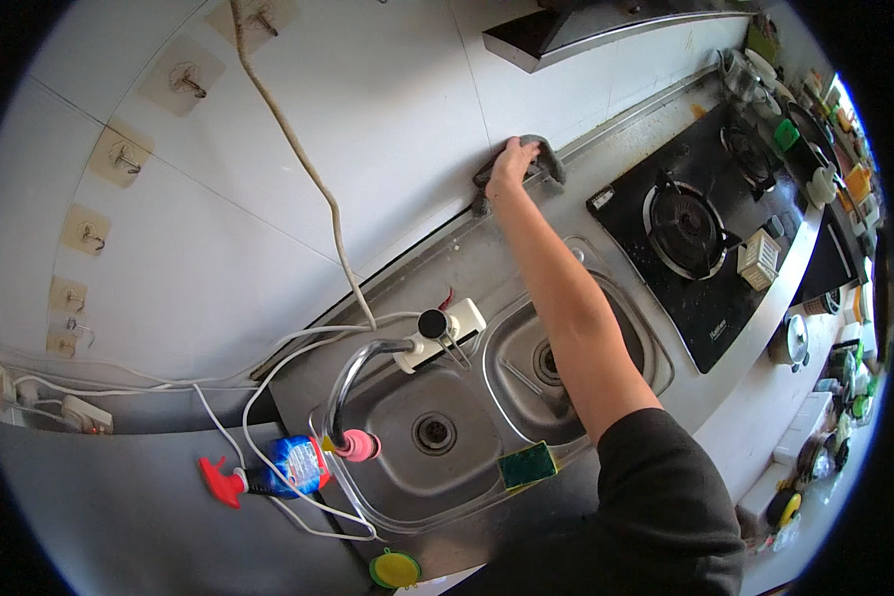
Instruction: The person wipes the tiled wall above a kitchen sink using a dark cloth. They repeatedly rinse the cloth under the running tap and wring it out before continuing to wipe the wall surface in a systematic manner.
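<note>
One bare arm reaches out from a dark short sleeve across the right sink bowl. It ends in my right hand (514,165), which presses a grey cloth (551,160) against the ledge where the white tiled wall meets the steel counter. My left hand is out of view. Below the arm lies the double stainless steel sink (387,477). A green and yellow scouring sponge (527,465) rests on its near rim. The curved chrome faucet (346,380) with a pink nozzle (359,445) arches over the left bowl.
A blue spray bottle (290,467) with a red trigger lies left of the sink among white cables (249,417). A black gas stove (704,298) carries a small cream basket (758,259). The range hood (566,37) overhangs the counter; pots (737,74) stand at the far right.
</note>
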Demonstrator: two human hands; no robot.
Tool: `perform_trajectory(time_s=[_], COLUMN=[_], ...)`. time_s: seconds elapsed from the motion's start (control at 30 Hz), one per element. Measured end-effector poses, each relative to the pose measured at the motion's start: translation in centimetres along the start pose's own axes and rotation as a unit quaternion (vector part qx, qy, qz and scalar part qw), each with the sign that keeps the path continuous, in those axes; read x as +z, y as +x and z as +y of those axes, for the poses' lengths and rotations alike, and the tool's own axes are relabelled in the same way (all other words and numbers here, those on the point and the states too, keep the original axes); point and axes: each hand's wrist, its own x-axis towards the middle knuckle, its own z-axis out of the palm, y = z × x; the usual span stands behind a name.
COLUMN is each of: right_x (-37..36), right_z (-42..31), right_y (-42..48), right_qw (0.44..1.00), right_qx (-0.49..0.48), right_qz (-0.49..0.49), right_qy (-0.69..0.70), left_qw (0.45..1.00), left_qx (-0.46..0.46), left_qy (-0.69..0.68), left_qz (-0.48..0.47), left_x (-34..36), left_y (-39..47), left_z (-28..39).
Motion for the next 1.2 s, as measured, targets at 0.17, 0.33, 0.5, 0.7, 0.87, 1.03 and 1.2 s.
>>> perform_trajectory(time_s=[0.17,0.33,0.5,0.7,0.87,1.03,1.2], right_x=[3.9,5.4,3.9,7.7,10.0,9.7,6.4], right_z=[-5.5,-4.1,-4.6,4.2,8.3,9.0,8.5], right_y=[-6.2,-11.4,-13.9,-18.2,-24.9,-25.6,-17.0], right_qw=[0.914,0.668,0.408,0.31,0.113,0.032,-0.095], right_qx=[-0.375,-0.64,-0.679,-0.731,-0.694,-0.779,-0.808], right_qz=[-0.112,-0.224,-0.335,-0.516,-0.634,-0.559,-0.433], right_qy=[-0.109,-0.305,-0.51,-0.321,-0.323,-0.282,-0.388], left_qw=[1.0,0.988,0.991,0.99,0.993,0.994,0.994], left_qx=[-0.004,-0.028,-0.065,-0.067,-0.052,-0.053,-0.05], left_qy=[-0.003,0.04,0.035,0.063,0.041,0.032,0.064], left_qz=[-0.01,-0.143,-0.115,-0.106,-0.093,-0.095,-0.077], left_x=[0.5,0.8,0.7,0.2,0.3,0.4,0.5], left_y=[-1.6,-4.5,-3.9,-5.0,-4.8,-4.9,-4.5], left_z=[-1.2,-2.2,-2.1,-2.4,-2.7,-2.4,-2.3])
